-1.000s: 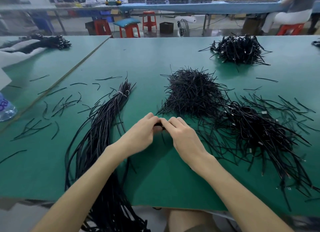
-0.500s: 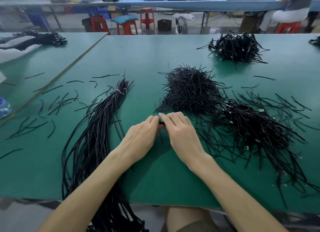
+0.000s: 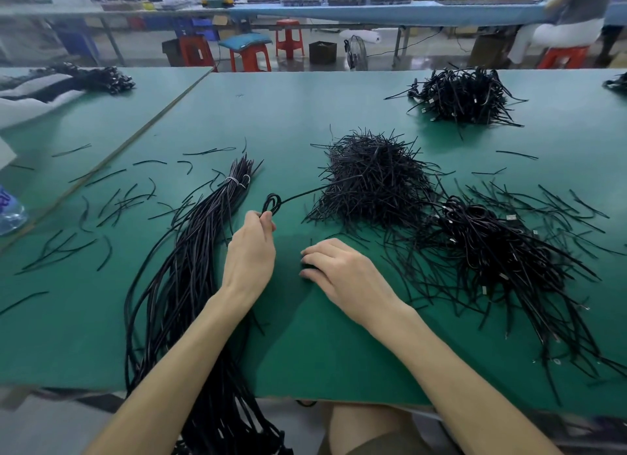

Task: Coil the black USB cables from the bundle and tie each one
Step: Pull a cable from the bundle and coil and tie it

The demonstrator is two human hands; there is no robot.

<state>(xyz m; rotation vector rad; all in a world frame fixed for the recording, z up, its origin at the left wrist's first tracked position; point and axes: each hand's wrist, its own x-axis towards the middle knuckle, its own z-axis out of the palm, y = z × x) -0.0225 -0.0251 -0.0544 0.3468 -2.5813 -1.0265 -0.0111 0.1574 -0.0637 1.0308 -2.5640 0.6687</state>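
Parted now: left hand (image 3: pixel 249 251) pinches coiled cable (image 3: pixel 272 201); right hand (image 3: pixel 342 271) rests loose on table (image 3: pixel 305 352) nearby.

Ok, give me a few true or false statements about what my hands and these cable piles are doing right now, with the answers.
1. The left hand pinches a small black cable loop. True.
2. The right hand is reaching into the farthest heap of cables. False: it rests on the green mat beside the left hand, away from the far pile.
3. The long cable bundle hangs over the table's near edge. True.
4. A red band binds the bundle's far end. False: the binding is white.
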